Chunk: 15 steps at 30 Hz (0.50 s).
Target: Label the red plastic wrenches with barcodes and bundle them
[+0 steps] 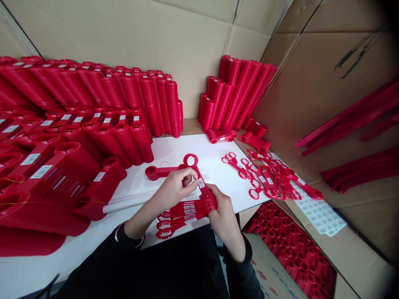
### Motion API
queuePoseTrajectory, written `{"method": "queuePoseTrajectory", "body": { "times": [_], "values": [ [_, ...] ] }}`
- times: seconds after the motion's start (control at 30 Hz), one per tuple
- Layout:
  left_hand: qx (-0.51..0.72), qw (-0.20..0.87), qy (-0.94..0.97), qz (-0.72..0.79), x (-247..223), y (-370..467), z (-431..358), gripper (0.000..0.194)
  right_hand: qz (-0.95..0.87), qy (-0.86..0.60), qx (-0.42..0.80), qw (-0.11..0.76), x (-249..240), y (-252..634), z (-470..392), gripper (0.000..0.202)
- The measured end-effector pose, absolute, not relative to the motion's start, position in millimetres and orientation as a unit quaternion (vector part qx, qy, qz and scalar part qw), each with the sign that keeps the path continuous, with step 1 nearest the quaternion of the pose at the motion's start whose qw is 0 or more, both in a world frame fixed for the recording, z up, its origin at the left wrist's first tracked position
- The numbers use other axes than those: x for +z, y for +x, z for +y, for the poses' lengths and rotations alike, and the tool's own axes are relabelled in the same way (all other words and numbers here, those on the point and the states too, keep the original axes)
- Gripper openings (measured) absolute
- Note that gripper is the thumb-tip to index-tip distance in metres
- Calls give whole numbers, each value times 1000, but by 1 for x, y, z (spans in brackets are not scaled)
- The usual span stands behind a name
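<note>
My right hand [225, 214] is wrapped round one end of a small stack of flat red plastic pieces with ring ends [208, 201]. The top piece points away from me, its open ring [190, 160] at the far end and a white barcode sticker [201, 183] on its bar. At that sticker is my left hand [177, 187], fingers curled and thumb against the index finger; whatever they may pinch is hidden. Below my hands, several more red pieces with barcode stickers [177, 218] lie fanned out on the white tabletop [174, 147].
Tall stacks of red pieces [131, 91] fill the left, others [240, 93] stand at the back right. Loose pieces [264, 178] lie right, beside sticker sheets [324, 216]. A bundle [162, 172] lies behind my left hand. An open box of red pieces [289, 249] sits lower right.
</note>
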<state>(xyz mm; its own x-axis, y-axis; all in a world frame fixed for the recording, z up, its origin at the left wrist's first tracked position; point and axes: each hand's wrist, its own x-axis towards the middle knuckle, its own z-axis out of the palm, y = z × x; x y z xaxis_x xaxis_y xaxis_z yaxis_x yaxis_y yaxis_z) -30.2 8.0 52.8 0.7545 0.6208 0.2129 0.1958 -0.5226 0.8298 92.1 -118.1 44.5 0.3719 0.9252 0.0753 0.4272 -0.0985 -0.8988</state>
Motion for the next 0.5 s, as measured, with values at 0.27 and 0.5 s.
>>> {"method": "queuePoseTrajectory", "body": {
  "times": [0.27,0.5],
  "values": [
    [390,107,880,250,32,-22,0,28,-520,-667,259,466,47,90,-118,47],
    [433,151,820,343,30,-22,11,40,-544,-645,277,459,46,87,-117,49]
  ]
}}
